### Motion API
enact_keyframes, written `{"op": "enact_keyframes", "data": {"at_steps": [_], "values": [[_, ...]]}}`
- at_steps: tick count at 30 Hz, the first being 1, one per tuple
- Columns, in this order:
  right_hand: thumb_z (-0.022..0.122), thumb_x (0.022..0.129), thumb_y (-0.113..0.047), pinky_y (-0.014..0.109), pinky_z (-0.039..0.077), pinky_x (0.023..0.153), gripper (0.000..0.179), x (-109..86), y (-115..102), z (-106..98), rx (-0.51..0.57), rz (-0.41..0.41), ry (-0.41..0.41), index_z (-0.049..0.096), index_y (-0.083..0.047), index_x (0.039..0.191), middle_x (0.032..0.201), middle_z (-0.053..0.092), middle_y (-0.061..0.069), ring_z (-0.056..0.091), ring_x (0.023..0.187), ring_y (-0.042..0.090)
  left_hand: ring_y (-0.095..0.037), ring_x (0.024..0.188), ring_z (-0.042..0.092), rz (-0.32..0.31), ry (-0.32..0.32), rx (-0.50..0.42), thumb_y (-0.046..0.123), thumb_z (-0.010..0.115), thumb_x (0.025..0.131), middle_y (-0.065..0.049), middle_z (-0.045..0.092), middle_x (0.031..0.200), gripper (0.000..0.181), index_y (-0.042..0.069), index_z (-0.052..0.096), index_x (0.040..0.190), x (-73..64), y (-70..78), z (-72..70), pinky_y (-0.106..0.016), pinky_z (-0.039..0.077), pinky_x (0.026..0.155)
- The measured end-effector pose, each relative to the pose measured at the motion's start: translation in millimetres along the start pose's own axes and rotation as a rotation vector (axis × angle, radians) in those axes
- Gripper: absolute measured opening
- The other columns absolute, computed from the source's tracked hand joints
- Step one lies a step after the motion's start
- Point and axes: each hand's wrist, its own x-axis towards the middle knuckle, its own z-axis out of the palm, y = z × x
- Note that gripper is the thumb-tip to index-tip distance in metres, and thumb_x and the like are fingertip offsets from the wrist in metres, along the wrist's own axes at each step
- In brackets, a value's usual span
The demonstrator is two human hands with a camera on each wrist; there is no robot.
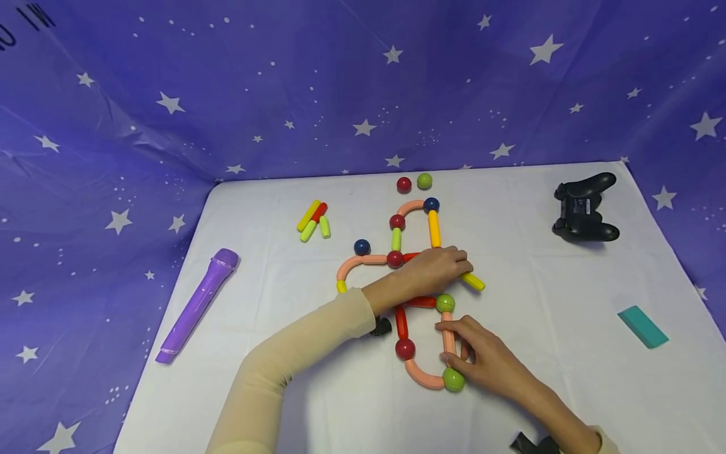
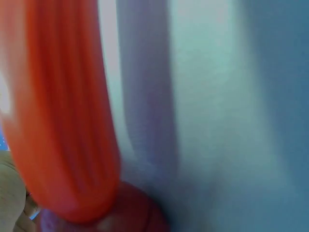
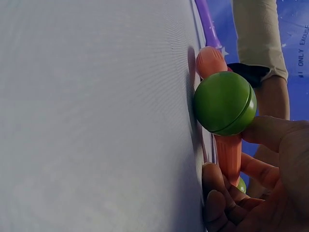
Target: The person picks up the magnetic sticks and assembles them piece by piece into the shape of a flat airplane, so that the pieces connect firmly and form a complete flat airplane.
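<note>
Rod-and-ball figure (image 1: 402,323), mid-frame, with two hands at it.
The left hand (image 1: 435,270) arches back-up over its middle, grip hidden: cannot tell what it holds. Lower right of centre, the right hand (image 1: 482,354) pinches a pink rod (image 1: 449,334). Left of centre lie four loose rods (image 1: 309,231); four red balls (image 1: 405,349), three green balls (image 1: 454,379), two blue balls (image 1: 362,246) show.

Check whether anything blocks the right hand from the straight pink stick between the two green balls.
Nothing visible does: the right hand grips the straight pink stick directly, between the upper green ball and the lower green ball.
</note>
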Motion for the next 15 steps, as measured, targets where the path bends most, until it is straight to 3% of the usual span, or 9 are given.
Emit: {"op": "enact_keyframes", "data": {"at_steps": [15], "values": [[0.081,0.080,-0.021,0.017,0.042,0.058,0.050,0.1,-1.5,0.0,-0.004,0.015,-0.006,0.062,-0.021,0.126,0.095,0.051,-0.009,0.049,0.068,0.005,-0.009,0.109,0.058,-0.010,-0.019,-0.017,0.021,0.057,0.100,0.005,0.064,0.119,0.032,0.021,0.062,0.132,0.1,-2.7,2.1,-0.020,0.048,0.097]]}}
